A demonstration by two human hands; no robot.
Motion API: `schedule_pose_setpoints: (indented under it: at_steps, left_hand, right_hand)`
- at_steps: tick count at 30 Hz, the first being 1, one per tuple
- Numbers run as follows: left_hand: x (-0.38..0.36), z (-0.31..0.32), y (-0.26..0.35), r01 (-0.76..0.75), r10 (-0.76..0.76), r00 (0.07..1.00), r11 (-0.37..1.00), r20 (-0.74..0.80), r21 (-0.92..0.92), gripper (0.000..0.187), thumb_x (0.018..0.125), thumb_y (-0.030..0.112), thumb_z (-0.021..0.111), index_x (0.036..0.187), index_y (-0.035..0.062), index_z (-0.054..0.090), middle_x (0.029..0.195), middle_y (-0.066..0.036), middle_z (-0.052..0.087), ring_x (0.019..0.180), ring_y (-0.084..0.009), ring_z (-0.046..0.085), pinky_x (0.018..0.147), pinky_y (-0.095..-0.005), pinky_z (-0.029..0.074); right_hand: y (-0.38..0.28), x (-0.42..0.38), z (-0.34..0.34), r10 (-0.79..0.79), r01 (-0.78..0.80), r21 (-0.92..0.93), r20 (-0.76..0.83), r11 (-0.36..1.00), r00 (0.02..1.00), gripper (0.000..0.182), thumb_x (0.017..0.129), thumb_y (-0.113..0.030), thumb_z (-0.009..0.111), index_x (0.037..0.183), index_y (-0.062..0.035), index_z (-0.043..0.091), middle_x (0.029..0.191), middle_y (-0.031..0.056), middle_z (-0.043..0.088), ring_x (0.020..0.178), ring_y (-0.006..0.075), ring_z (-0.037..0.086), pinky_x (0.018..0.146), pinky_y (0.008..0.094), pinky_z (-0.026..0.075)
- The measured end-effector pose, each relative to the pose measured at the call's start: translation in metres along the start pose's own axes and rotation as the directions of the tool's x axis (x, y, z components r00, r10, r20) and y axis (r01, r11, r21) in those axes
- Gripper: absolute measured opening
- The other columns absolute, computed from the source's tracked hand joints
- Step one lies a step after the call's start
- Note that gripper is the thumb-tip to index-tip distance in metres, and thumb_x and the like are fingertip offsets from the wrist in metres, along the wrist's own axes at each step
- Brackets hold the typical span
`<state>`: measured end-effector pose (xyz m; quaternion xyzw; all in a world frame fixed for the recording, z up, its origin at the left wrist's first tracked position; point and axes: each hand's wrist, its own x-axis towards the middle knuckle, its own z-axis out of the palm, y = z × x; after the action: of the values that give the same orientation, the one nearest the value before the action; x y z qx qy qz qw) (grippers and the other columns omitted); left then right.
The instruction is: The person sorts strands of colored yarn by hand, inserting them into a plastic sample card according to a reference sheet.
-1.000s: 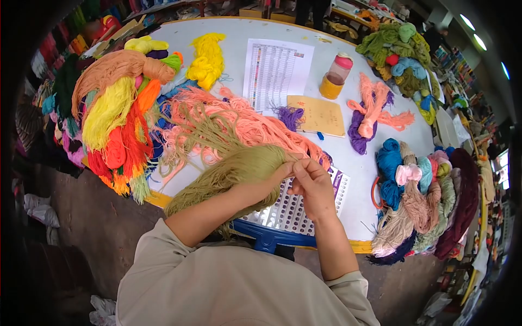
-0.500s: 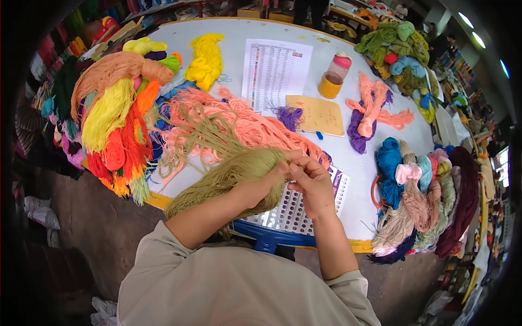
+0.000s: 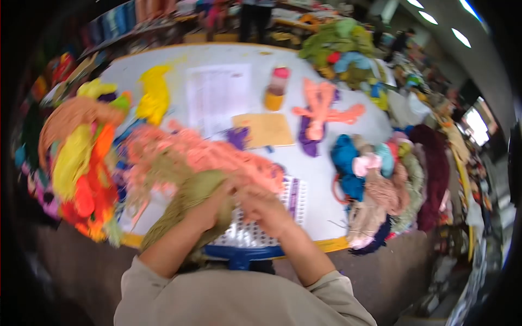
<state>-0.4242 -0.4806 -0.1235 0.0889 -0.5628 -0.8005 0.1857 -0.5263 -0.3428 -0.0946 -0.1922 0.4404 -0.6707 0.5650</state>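
Observation:
A thick hank of olive-green yarn lies across my left forearm side, its loose strands trailing to the lower left and over the table. My left hand is closed at the right end of this hank. Right beside it, my right hand has its fingers bent and pinched together close to the left fingertips. Motion blur hides whatever is between the right fingers. Beneath both hands is a white board with rows of holes and a purple strip. Behind them spreads a pile of salmon-pink yarn.
Mixed coloured hanks heap up at the left edge, more at the right. Further back are a printed sheet, a tan card, a jar, yellow yarn and crossed pink yarn. A blue bar runs at the front.
The view has swung to the right, so the table and its things appear shifted left and are blurred. Both hands stay together at the end of the olive hank.

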Motion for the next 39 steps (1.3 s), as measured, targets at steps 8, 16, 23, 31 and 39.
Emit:
schedule_pose_setpoints:
  at_steps: [8,16,23,31,39]
  left_hand:
    - [-0.027,-0.109,0.083,-0.177,0.047,0.933,0.923,-0.357,-0.342,0.013,0.093,0.020,0.059,0.097,0.0084,0.061,0.068,0.005,0.051,0.051,-0.0032,0.045,0.044,-0.0168,0.034]
    - [-0.068,-0.264,0.229,-0.493,0.291,0.617,0.867,-0.732,-0.071,0.019,0.096,0.015,0.053,0.110,0.0042,0.059,0.066,0.006,0.039,0.053,-0.0029,0.037,0.049,-0.0185,0.034]
    - [0.022,-0.086,0.125,-0.030,-0.037,0.987,0.914,-0.156,-0.405,0.030,0.092,0.020,0.060,0.118,0.0058,0.059,0.074,0.005,0.051,0.057,-0.0011,0.046,0.047,-0.0149,0.041]
    - [0.060,0.020,-0.097,0.540,-0.583,0.809,0.786,0.073,0.302,0.028,0.088,0.035,0.062,0.088,0.0070,0.064,0.079,-0.002,0.061,0.059,-0.0099,0.051,0.056,-0.0242,0.044]
    - [0.066,0.040,-0.091,0.624,-0.630,0.774,0.738,-0.069,0.258,0.030,0.096,0.034,0.053,0.083,0.0090,0.062,0.063,-0.002,0.055,0.052,-0.0106,0.047,0.045,-0.0278,0.037]
  right_hand:
    - [-0.013,-0.029,-0.097,-0.574,0.610,0.315,-0.210,0.727,0.792,0.011,0.097,-0.020,0.054,0.103,-0.0110,0.051,0.084,0.0010,0.060,0.080,0.0141,0.063,0.078,0.0336,0.054]
    - [-0.092,-0.256,-0.287,-0.757,0.461,-0.748,-0.617,0.478,-0.216,0.006,0.082,-0.014,0.055,0.087,-0.0102,0.055,0.067,-0.0043,0.046,0.050,0.0042,0.035,0.043,0.0197,0.027]
    - [-0.073,-0.131,-0.201,-0.850,0.071,-0.940,-0.268,0.334,0.453,0.017,0.094,-0.014,0.052,0.104,-0.0035,0.061,0.094,0.0022,0.060,0.081,0.0132,0.056,0.070,0.0276,0.045]
    - [0.024,0.002,-0.136,-0.472,-0.007,-0.968,-0.128,0.250,0.872,0.008,0.093,-0.011,0.059,0.096,-0.0045,0.063,0.070,0.0009,0.057,0.059,0.0087,0.052,0.056,0.0270,0.044]
    - [0.031,0.004,-0.149,-0.469,0.113,-0.886,-0.126,0.450,0.874,0.018,0.093,-0.013,0.060,0.110,-0.0062,0.059,0.061,-0.0012,0.055,0.053,0.0074,0.048,0.053,0.0237,0.041]
